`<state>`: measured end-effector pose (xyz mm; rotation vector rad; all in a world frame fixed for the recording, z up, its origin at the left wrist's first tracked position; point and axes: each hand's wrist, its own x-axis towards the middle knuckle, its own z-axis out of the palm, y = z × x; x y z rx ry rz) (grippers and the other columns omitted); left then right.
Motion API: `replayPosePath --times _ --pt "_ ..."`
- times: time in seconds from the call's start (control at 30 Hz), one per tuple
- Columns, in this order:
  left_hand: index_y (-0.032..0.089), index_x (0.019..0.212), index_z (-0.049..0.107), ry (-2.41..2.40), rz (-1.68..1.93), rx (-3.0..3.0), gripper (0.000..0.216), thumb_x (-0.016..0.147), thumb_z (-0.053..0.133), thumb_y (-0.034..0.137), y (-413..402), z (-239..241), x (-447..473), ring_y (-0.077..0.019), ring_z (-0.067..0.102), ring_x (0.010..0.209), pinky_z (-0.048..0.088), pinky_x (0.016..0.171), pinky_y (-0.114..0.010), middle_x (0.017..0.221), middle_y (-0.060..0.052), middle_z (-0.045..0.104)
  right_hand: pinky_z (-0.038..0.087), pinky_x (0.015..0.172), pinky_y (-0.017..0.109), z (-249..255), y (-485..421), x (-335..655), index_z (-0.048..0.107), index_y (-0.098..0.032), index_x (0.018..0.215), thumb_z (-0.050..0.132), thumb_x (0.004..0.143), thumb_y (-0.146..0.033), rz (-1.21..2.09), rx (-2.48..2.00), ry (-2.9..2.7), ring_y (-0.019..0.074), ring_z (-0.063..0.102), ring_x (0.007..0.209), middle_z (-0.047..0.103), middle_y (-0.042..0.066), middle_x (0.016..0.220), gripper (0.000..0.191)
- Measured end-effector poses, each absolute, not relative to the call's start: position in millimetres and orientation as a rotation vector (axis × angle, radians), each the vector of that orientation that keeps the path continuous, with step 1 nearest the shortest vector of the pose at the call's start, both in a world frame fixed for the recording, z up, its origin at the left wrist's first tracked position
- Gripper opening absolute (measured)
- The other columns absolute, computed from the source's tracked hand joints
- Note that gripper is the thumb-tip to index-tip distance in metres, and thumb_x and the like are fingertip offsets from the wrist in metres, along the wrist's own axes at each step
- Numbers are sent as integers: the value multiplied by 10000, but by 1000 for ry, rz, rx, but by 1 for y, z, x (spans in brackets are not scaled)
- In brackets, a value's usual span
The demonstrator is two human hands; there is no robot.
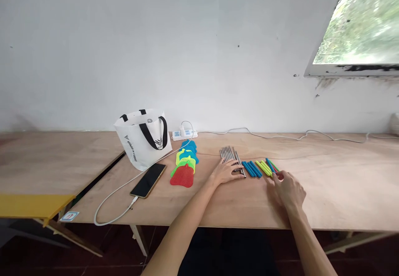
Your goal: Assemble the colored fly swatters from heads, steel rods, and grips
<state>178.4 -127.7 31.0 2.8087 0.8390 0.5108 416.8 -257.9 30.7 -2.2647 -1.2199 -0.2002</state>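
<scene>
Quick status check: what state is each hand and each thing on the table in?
Left hand: spread over the metal rods
Right hand: at a blue tube, grip unclear
Metal rods: lying together, partly covered
Other blue tubes: lying flat
Yellow tubes: lying side by side
Mesh pieces: overlapping
Phone: face up, screen dark, cable attached
Bag: upright, open-topped
Power strip: charger plugged in

Pale wall (187, 60), bright window (361, 22), wooden table (343, 184)
</scene>
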Motion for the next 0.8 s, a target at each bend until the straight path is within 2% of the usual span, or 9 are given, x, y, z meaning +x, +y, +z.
replayPosePath --times 0.1,0.27,0.4,0.53,0.67,0.8 --pt "367 1415 565 855 505 2803 579 959 448 703 -127 30 179 -259 386 1459 194 1228 -533 1558 -23 482 463 695 380 28 -261 422 716 -224 1041 442 958 -464 -184 -2308 -1193 281 667 893 722 125 1025 373" --pt "356 1415 564 865 532 2795 572 961 463 688 -126 29 179 -243 394 1455 182 1238 -502 1550 -19 493 496 752 412 26 -261 426 646 -180 1253 366 992 -392 -266 -2336 -1290 325 623 1061 666 174 1111 438" --pt "357 1393 580 854 553 2790 550 963 468 682 -126 28 179 -239 421 1436 187 1234 -509 1535 -18 510 497 754 357 26 -253 410 634 -209 1277 387 992 -344 -229 -2202 -1385 265 639 1004 666 127 1126 401" --pt "324 1383 581 858 588 2791 518 968 508 626 -125 27 179 -229 445 1419 217 1227 -487 1529 -29 519 500 756 318 20 -243 365 655 -247 1275 400 992 -303 -123 -1973 -1769 214 661 903 697 89 1105 385" --pt "293 1386 568 854 604 2797 421 985 540 420 -124 25 178 -207 452 1414 230 1228 -423 1500 -23 551 507 898 375 5 -243 325 578 -238 1407 383 992 -260 -321 -1772 -1983 266 614 1147 642 115 1342 459" --pt "262 1359 577 873 643 2749 419 955 555 369 -125 24 179 -219 521 1352 252 1221 -404 1432 -42 607 450 1033 453 -6 -246 319 546 -158 1433 342 1015 -284 -440 -1779 -1985 299 552 1262 536 135 1499 482"
